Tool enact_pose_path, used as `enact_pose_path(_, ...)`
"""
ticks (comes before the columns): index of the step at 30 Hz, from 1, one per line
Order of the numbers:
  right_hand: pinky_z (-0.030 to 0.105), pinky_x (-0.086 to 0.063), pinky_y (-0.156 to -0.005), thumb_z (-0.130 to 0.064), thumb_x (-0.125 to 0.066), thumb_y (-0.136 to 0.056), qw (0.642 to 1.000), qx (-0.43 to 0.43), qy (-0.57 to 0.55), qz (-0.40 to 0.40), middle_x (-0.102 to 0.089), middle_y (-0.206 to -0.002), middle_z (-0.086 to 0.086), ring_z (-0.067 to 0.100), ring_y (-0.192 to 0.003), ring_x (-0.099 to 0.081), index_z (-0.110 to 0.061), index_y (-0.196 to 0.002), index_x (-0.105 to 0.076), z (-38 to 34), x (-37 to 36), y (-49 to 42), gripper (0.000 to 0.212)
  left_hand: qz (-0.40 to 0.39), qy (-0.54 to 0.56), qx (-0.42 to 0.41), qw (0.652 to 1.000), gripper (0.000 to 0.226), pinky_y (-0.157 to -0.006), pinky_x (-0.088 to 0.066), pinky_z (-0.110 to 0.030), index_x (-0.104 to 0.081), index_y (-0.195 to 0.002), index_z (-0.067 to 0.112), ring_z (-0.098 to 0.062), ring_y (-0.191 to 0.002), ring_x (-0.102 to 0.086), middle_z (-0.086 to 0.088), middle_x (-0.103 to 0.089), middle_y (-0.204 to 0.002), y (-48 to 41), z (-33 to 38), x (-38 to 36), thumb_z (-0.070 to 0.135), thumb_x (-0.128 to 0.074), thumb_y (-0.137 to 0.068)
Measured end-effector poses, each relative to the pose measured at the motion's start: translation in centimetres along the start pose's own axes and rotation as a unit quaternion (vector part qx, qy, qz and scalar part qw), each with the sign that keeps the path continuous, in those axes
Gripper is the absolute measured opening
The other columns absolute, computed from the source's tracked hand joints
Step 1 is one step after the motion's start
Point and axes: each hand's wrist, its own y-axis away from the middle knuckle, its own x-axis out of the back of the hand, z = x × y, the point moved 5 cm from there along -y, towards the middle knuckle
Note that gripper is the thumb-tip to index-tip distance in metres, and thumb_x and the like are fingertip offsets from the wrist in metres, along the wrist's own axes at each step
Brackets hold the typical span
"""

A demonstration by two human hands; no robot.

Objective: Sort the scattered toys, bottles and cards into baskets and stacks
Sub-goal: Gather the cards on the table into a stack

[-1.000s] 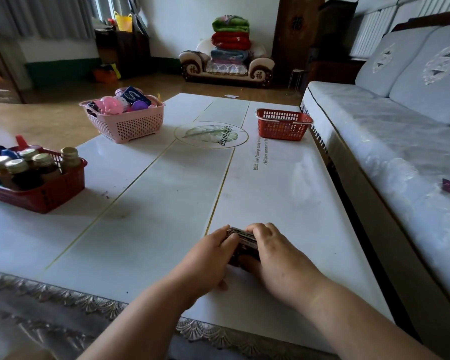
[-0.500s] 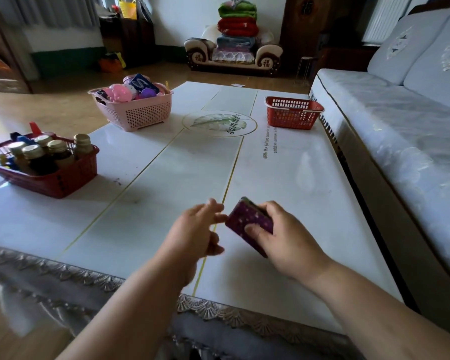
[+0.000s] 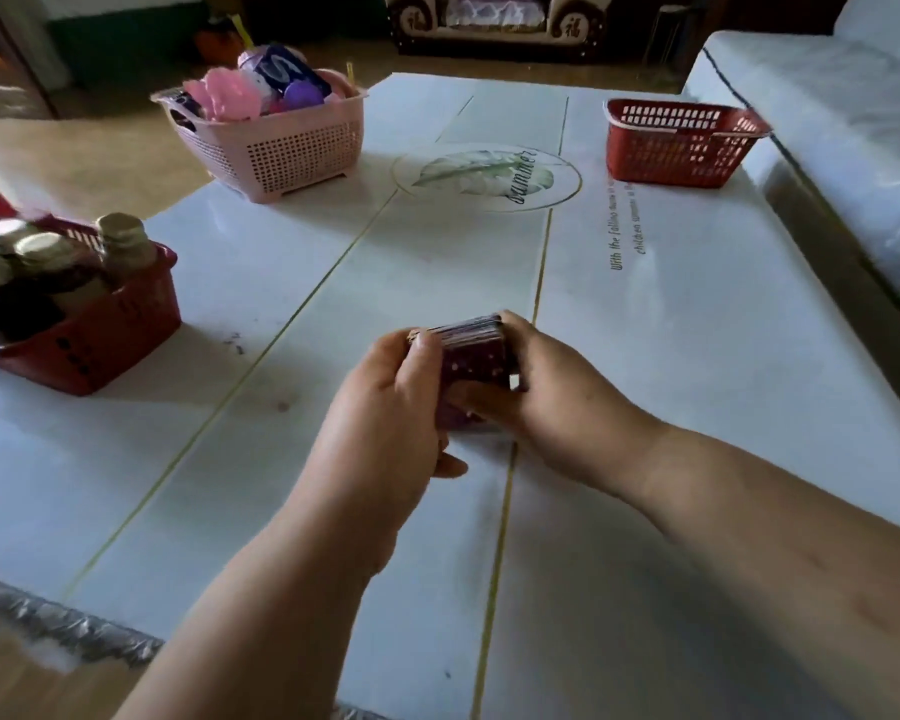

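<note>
The stack of cards point(image 3: 473, 366) sat at the centre of the frame. It was purple-backed with pale dots and squared up, its back tilted toward the viewer. The left hand point(image 3: 385, 423) and the right hand point(image 3: 557, 397) gripped it from either side. At upper left the pink basket point(image 3: 302, 153) was heaped with toys point(image 3: 230, 96), mostly pink and purple. At the left edge the red basket point(image 3: 100, 345) held upright bottles point(image 3: 120, 241) with pale gold caps. The small red basket point(image 3: 681, 148) stood at upper right, well apart from the others.
</note>
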Motion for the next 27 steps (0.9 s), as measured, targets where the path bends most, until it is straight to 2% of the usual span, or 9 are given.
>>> enact_pose_path(4, 0.040, -0.055, -0.087, -0.017, -0.070, -0.086, 0.998, -0.025, -0.063, 0.012, -0.072, -0.095, 0.001, 0.011, -0.089, -0.070, -0.017, -0.108, -0.054, 1.2, 0.1, -1.9, 0.027, -0.002, -0.069, -0.056, 0.996, 0.027, -0.054, -0.059, -0.038, -0.062, -0.114, 0.030, -0.007, -0.048, -0.049, 0.007, -0.058, -0.063, -2.0, 0.2, -0.5, 0.035, -0.039, -0.100)
enact_pose_path(8, 0.032, -0.053, -0.084, -0.016, -0.063, -0.092, 0.998, -0.030, -0.045, 0.027, -0.070, -0.094, 0.000, 0.006, -0.087, -0.068, -0.015, -0.111, -0.049, 1.8, -0.9, -2.5, 0.024, -0.016, -0.062, -0.038, 0.997, 0.029, -0.048, -0.053, -0.027, -0.065, -0.105, 0.027, -0.009, -0.047, -0.048, 0.006, -0.052, -0.054, -3.2, -0.6, -0.3, 0.037, -0.038, -0.100)
enact_pose_path(10, 0.031, -0.053, -0.082, -0.018, -0.061, -0.093, 0.997, -0.016, -0.048, 0.063, -0.069, -0.092, -0.002, 0.005, -0.086, -0.068, -0.016, -0.111, -0.050, 1.3, -0.7, -2.2, 0.021, -0.029, -0.026, -0.042, 0.998, 0.029, -0.046, -0.048, -0.025, -0.066, -0.102, 0.025, -0.013, -0.049, -0.047, 0.001, -0.052, -0.059, -3.1, -0.3, -0.3, 0.038, -0.040, -0.102)
enact_pose_path(13, 0.020, -0.050, -0.077, -0.027, -0.055, -0.095, 0.997, -0.034, -0.017, 0.061, -0.064, -0.094, -0.014, -0.001, -0.086, -0.063, -0.015, -0.119, -0.047, 1.5, -1.4, -1.2, 0.027, -0.032, -0.079, -0.032, 0.996, 0.031, -0.044, -0.042, -0.014, -0.061, -0.108, 0.019, -0.008, -0.048, -0.049, 0.005, -0.054, -0.056, -2.8, -1.0, -0.2, 0.039, -0.038, -0.101)
enact_pose_path(16, 0.032, -0.047, -0.088, -0.038, -0.045, -0.095, 0.994, -0.073, 0.078, 0.020, -0.059, -0.115, -0.004, 0.016, -0.105, -0.058, -0.015, -0.131, -0.043, 2.2, -2.3, -0.5, 0.043, -0.008, -0.123, -0.005, 0.992, 0.029, -0.043, -0.039, -0.012, -0.059, -0.109, 0.021, -0.005, -0.046, -0.051, 0.013, -0.057, -0.054, -1.5, -1.9, -0.2, 0.036, -0.037, -0.099)
enact_pose_path(18, 0.036, -0.047, -0.089, -0.036, -0.046, -0.089, 0.993, -0.069, 0.090, 0.031, -0.063, -0.112, 0.006, 0.026, -0.106, -0.059, -0.014, -0.121, -0.050, 2.3, -2.5, -0.3, 0.039, 0.017, -0.116, 0.007, 0.993, 0.030, -0.045, -0.040, -0.014, -0.060, -0.110, 0.021, -0.006, -0.048, -0.050, 0.012, -0.056, -0.055, -0.5, -2.4, 0.1, 0.038, -0.037, -0.100)
enact_pose_path(23, 0.038, -0.049, -0.093, -0.030, -0.056, -0.086, 0.984, -0.175, -0.023, 0.006, -0.066, -0.109, -0.001, 0.019, -0.105, -0.063, -0.025, -0.118, -0.051, 1.5, -3.3, 4.4, 0.032, 0.002, -0.015, 0.124, 0.992, 0.027, -0.056, -0.050, -0.039, -0.068, -0.112, 0.041, -0.015, -0.052, -0.045, -0.005, -0.063, -0.076, 4.5, -2.0, 1.5, 0.048, -0.046, -0.097)
enact_pose_path(25, 0.039, -0.052, -0.091, -0.026, -0.058, -0.091, 0.965, -0.248, -0.082, -0.011, -0.066, -0.112, -0.003, 0.016, -0.103, -0.065, -0.029, -0.122, -0.049, 0.4, -2.1, 7.6, 0.032, -0.020, 0.006, 0.193, 0.981, 0.035, -0.059, -0.049, -0.042, -0.068, -0.113, 0.035, -0.015, -0.052, -0.043, 0.006, -0.073, -0.099, 6.7, -0.3, 1.7, 0.048, -0.043, -0.093)
enact_pose_path(27, 0.035, -0.057, -0.078, -0.022, -0.055, -0.096, 0.942, -0.307, -0.134, -0.001, -0.065, -0.113, 0.000, 0.015, -0.099, -0.066, -0.026, -0.123, -0.047, -0.9, 0.2, 10.1, 0.029, -0.055, -0.025, 0.207, 0.977, 0.039, -0.058, -0.049, -0.038, -0.066, -0.113, 0.028, -0.014, -0.052, -0.044, 0.010, -0.072, -0.110, 8.3, 2.2, 1.4, 0.045, -0.040, -0.089)
